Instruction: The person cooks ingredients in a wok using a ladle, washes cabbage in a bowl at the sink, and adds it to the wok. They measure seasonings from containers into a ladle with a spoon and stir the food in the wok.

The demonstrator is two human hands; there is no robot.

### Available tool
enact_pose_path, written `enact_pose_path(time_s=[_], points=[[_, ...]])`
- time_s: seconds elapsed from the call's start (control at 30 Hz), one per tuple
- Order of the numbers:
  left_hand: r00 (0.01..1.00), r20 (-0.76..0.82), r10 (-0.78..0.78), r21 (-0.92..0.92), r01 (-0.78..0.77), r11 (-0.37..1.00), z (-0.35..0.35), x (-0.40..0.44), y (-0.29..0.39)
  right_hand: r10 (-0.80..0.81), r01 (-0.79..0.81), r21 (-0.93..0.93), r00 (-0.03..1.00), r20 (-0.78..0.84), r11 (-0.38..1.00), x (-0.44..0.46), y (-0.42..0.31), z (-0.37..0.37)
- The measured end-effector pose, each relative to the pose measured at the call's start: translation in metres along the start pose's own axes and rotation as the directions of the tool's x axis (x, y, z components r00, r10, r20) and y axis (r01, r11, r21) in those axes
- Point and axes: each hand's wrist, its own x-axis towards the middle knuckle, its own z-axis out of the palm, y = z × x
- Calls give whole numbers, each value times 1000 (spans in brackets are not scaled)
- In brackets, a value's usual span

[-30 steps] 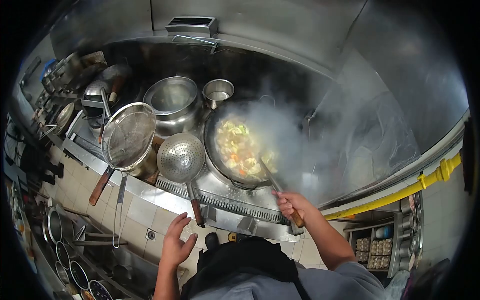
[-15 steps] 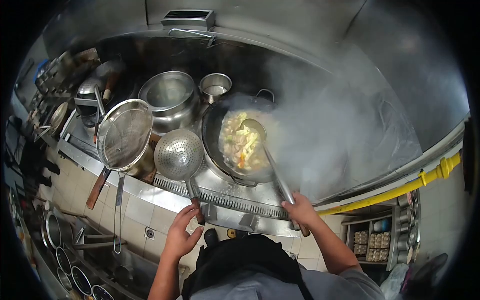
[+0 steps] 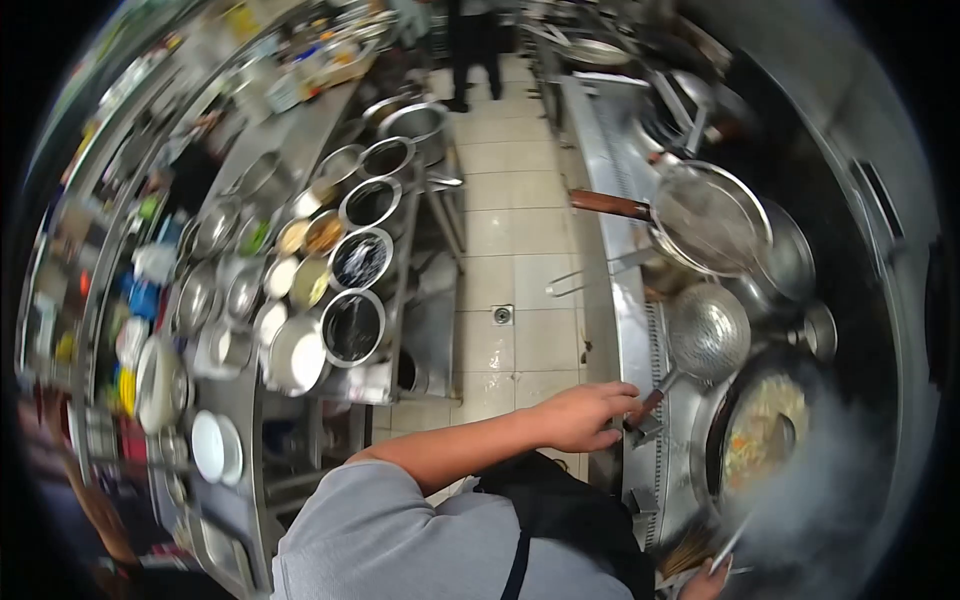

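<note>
My left hand [image 3: 590, 415] is open beside the wooden handle of a perforated skimmer [image 3: 712, 330], its fingertips at or very near the handle. Low in the view, my right hand [image 3: 708, 582] is closed around the handle of a ladle [image 3: 735, 543]. The ladle's bowl rests in the food [image 3: 765, 415], a pale, chunky mix with orange bits, inside a dark wok [image 3: 722, 440]. Steam hides part of the wok's near side and the ladle's shaft. A fine mesh strainer [image 3: 712, 218] with a wooden handle lies beyond the skimmer.
At left, a steel counter holds several round containers [image 3: 360, 260] of sauces and ingredients, plus white bowls [image 3: 215, 447]. A tiled floor [image 3: 500, 220] with a drain separates counter and stove. Another person [image 3: 475, 50] stands at the far end; another person's arm [image 3: 100, 510] shows lower left.
My view has swung left, bringing the counter and aisle into sight. The stove now lies at right. My right hand still grips the ladle; my left stays by the skimmer handle.
</note>
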Motion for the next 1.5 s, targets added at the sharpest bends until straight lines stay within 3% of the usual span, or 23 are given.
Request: enact_pose_path(time_s=[0.07, 0.13, 0.17, 0.33, 0.4, 0.43, 0.53, 0.6, 0.63, 0.67, 0.73, 0.77, 0.8, 0.87, 0.93, 1.0, 1.03, 1.13, 1.2, 1.27, 1.37, 1.43, 1.5], points=[[992, -109, -56, 20, 58, 998, 5, -41, -2, -114, 111, -56, 993, -39, 992, 10, -7, -11], [945, -222, -239, 2, 246, 969, 17, -82, 13, -8, -5, -98, 992, -124, 995, 32, 29, -15], [916, -253, -313, -14, 320, 947, 21, -104, 17, -108, 91, -119, 984, -142, 989, 42, 46, -11], [788, -310, -531, -70, 539, 840, 36, -203, 15, -161, 155, -207, 987, -12, 966, 37, 43, -3], [690, -354, -631, -132, 631, 765, 27, -235, 9, -178, 180, -139, 984, 33, 974, 33, 41, -5], [690, -426, -585, -54, 626, 778, 22, -248, 1, -186, 189, -154, 982, 30, 970, 33, 43, -6], [656, -502, -564, -97, 605, 790, -26, -276, -8, -346, 196, -617, 929, -132, 762, 27, 44, 8], [632, -541, -554, -7, 656, 755, -73, -290, -15, -284, 177, -497, 947, -149, 850, 2, -7, -1], [674, -620, -401, 169, 614, 771, -103, -299, -34, -224, 156, -358, 962, -157, 921, -13, -25, -3], [711, -665, -227, 343, 561, 753, -139, -307, -58, -196, 123, -361, 965, -172, 924, -16, -25, 11], [628, -758, -177, 457, 704, 544, -221, -323, -110, -529, 542, 18, 827, -192, 840, -15, -22, 52], [569, -801, -184, 473, 791, 390, -265, -332, -140, -526, 533, 55, 844, -101, 844, -35, -30, 66], [506, -858, -87, 498, 862, 99, -293, -343, -173, -524, 522, 96, 852, -11, 847, -58, -45, 77], [453, -884, -118, 466, 876, -129, -347, -367, -236, -496, 481, 129, 856, 147, 867, -115, -83, 92], [470, -851, -237, 516, 831, -206, -362, -390, -277, -533, 513, 145, 821, 206, 846, -139, -66, 118], [223, -653, -724, 479, 862, -167, -377, -380, -262, -477, 451, 156, 816, 327, 879, -175, -76, 124], [328, -738, -590, 482, 868, -120, -374, -392, -276, -404, 373, 157, 808, 430, 914, -193, -82, 122], [440, -744, -502, 544, 836, -75, -368, -398, -236, -256, 257, 61, 855, 451, 965, -225, -78, 116], [456, -757, -468, 536, 843, -46, -353, -398, -214, -252, 269, 24, 863, 437, 963, -236, -45, 122], [386, -869, -309, 406, 914, 1, -332, -401, -199, -239, 271, 2, 845, 478, 963, -246, -23, 126], [384, -798, -465, 417, 908, 34, -306, -415, -225, -232, 263, 3, 845, 481, 965, -260, -10, 124], [396, -845, -360, 402, 913, 63, -291, -422, -240, -207, 218, 35, 846, 491, 975, -273, 23, 122], [355, -919, -170, 315, 922, 225, -271, -408, -216, -180, 128, 157, 903, 391, 979, -294, 62, 116]])
